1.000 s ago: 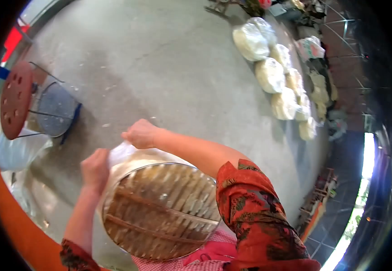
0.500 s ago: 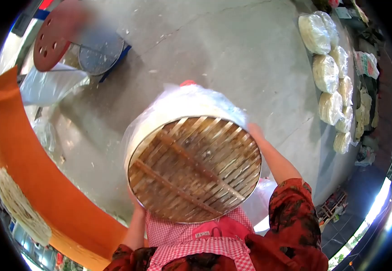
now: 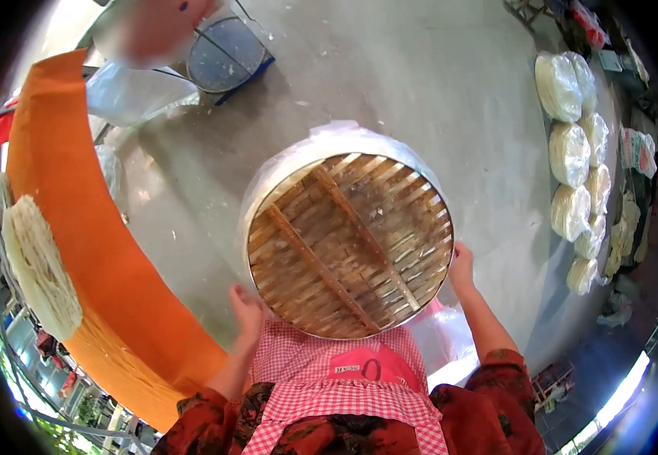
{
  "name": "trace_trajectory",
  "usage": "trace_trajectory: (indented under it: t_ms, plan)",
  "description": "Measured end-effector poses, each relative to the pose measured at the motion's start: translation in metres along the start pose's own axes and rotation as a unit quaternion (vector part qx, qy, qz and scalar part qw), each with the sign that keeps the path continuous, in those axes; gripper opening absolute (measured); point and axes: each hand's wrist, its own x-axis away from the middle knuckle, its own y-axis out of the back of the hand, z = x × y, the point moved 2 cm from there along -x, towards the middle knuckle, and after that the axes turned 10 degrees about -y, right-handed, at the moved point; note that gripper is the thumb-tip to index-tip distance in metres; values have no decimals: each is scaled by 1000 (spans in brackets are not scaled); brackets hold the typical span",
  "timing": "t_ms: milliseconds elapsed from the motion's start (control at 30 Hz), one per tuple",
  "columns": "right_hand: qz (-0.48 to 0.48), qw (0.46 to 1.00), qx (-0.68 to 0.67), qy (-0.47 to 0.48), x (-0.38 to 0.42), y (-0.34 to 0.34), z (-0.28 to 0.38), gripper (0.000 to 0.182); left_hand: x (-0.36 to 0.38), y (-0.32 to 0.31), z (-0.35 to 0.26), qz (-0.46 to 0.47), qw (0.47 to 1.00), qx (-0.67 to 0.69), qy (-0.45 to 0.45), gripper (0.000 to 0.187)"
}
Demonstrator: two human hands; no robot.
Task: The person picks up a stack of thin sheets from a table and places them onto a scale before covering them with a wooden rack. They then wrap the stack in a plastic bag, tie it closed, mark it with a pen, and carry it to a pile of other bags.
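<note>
A round slatted wooden steamer base [image 3: 352, 250] with a metal rim faces me in front of my apron, two wooden bars across it. Thin clear plastic [image 3: 344, 140] wraps round its far side. On the right, my right hand [image 3: 462, 265] is at the rim, its fingers bent against the edge and partly hidden. My left hand [image 3: 247, 305] is beside the lower left of the rim with its thumb and fingers apart, holding nothing.
A long orange surface [image 3: 128, 303] curves along the left, with a pale noodle-like bundle [image 3: 39, 265] on it. Several plastic-wrapped pale bundles [image 3: 569, 155] line the right. A round bin [image 3: 227, 54] stands at the upper left, near a blurred reddish disc [image 3: 143, 30].
The round base has moved slightly up and to the right in view. My left hand has come off its edge and opened. The surroundings have shifted with the camera.
</note>
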Motion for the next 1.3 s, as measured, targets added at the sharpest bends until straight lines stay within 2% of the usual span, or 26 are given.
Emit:
trace_trajectory:
  t_ms: [67, 133, 200, 233, 267, 300, 367, 400, 433, 467, 500, 533, 567, 633, 667, 767, 867, 933, 967, 1033, 1067, 1133, 1200, 1267, 1300]
  plan:
    - [-38, 984, -167, -57, -33, 6, 52, 13, -59, -3, -17, -131, 962, -130, -202, 49]
    - [-37, 954, -298, -27, -56, 15, 105, 25, -104, 0, -78, -70, 969, -62, -231, 51]
    - [139, 876, -451, -101, -92, 29, 120, 34, -135, -13, -101, 84, 942, -31, -323, 46]
    - [200, 841, -491, -112, -95, 42, 142, 35, -146, -12, -107, 125, 969, 56, -205, 43]
    - [258, 801, -527, -121, -92, 64, 170, 36, -155, -9, -117, 164, 973, 143, -83, 40]
    - [314, 757, -559, -127, -88, 79, 191, 37, -161, -7, -124, 201, 952, 228, 40, 37]
    - [269, 895, -350, -66, -80, 85, 213, 35, -177, 12, -125, 324, 860, 374, 127, 31]
    - [241, 941, -235, -34, -78, 83, 224, 34, -179, 19, -133, 379, 797, 440, 169, 28]
    - [153, 984, -92, -1, -79, 78, 231, 31, -177, 22, -139, 359, 833, 387, 162, 15]
    - [97, 994, 25, 32, -81, 71, 239, 28, -179, 17, -139, 328, 906, 264, 50, 13]
    - [39, 987, 141, 64, -84, 63, 249, 27, -180, 10, -140, 286, 947, 131, -66, 15]
    - [-19, 962, 254, 97, -86, 54, 259, 27, -180, 4, -144, 233, 956, -5, -181, 19]
    - [-60, 948, 291, 111, -86, 44, 268, 23, -179, -1, -157, 163, 961, -43, -220, 19]
    - [-102, 948, 270, 133, -86, 41, 288, 24, -173, -7, -187, 18, 949, -116, -292, 20]
    - [-122, 947, 260, 142, -84, 40, 294, 25, -171, -9, -190, -13, 954, -65, -294, 18]
    - [-42, 997, 10, 68, -85, 49, 280, 27, -158, -11, -197, -86, 945, 53, -310, 14]
    - [-91, 980, -143, 101, -42, 73, 282, 20, -110, 13, -199, -101, 921, 75, -369, 9]
    - [-148, 966, -54, 206, -13, 95, 269, 10, -83, 32, -184, -85, 903, 63, -416, 5]
    - [-174, 951, -10, 256, 0, 104, 256, 6, -73, 42, -163, -57, 923, 13, -380, 4]
    - [-237, 932, 69, 266, 15, 103, 213, 11, -62, 61, -103, 0, 946, -85, -314, 6]
    - [-270, 918, 108, 271, 21, 100, 185, 15, -52, 66, -77, 23, 941, -114, -318, 12]
    - [-258, 925, 196, 198, 23, 77, 89, 21, -28, 68, -25, 61, 928, -170, -325, 25]
    - [-158, 962, 199, 102, 35, 32, -1, 22, 7, 60, 12, 126, 944, -202, -229, 38]
    - [-2, 982, 156, -104, 62, -27, -75, 20, 45, 49, -15, 159, 952, -162, -207, 38]
    - [54, 980, 84, -174, 98, -37, -63, 17, 60, 49, -24, 177, 954, -142, -196, 38]
